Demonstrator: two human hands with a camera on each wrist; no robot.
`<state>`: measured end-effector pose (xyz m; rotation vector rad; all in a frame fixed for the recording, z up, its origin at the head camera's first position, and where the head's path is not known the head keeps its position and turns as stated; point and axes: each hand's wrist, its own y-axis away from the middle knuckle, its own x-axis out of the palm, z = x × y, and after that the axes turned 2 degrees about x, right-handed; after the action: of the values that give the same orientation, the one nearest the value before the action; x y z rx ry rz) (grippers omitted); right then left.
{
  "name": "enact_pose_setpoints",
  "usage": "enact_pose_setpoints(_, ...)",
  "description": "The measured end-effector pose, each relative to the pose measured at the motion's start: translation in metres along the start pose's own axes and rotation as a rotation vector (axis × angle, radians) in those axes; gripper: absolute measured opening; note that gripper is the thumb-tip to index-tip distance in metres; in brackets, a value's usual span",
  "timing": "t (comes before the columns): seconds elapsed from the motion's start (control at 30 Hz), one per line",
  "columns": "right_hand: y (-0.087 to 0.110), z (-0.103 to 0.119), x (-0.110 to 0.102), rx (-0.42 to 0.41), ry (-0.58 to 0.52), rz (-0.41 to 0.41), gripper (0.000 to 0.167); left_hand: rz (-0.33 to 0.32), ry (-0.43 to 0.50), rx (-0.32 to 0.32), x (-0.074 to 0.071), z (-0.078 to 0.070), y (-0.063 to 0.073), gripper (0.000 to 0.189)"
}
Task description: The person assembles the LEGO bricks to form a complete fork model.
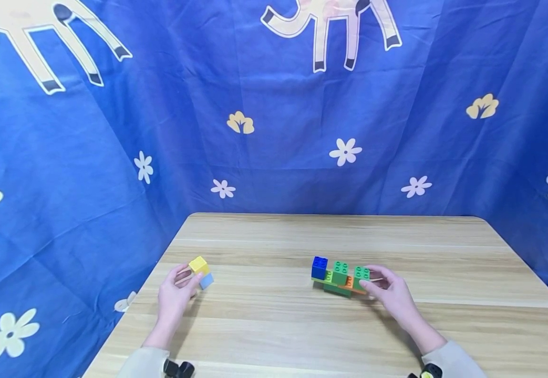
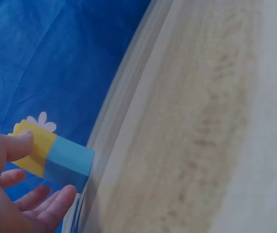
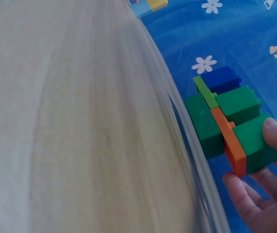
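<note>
On the left side of the table, my left hand [image 1: 173, 295] pinches a yellow brick [image 1: 199, 265] between thumb and fingers. Joined beneath it is a light blue brick [image 2: 69, 161]. My right hand [image 1: 393, 295] holds the right end of a brick assembly, its thumb on a green brick [image 3: 255, 141] and a fingertip near the orange plate [image 3: 228, 141]. That assembly also has a dark blue brick [image 1: 319, 269], a middle green brick [image 1: 340, 274], a light green plate [image 3: 205, 92] and a lower green brick [image 3: 203, 127] underneath the plates.
Both hands are over a light wood-grain table [image 1: 274, 325]. A blue curtain [image 1: 283, 115] with printed flowers and animals hangs behind it and at the sides. Black devices sit on the left wrist [image 1: 179, 368] and right wrist [image 1: 427, 371].
</note>
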<state>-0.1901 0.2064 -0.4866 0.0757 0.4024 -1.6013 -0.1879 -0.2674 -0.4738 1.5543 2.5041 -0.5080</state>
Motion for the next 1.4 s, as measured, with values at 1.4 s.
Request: enact_pose_setpoints(1.4,-0.022,0.004,-0.005,0.065,-0.108,0.040,0.053,0.398,0.239,0.027,0.100,-0.048,0.034,0.045)
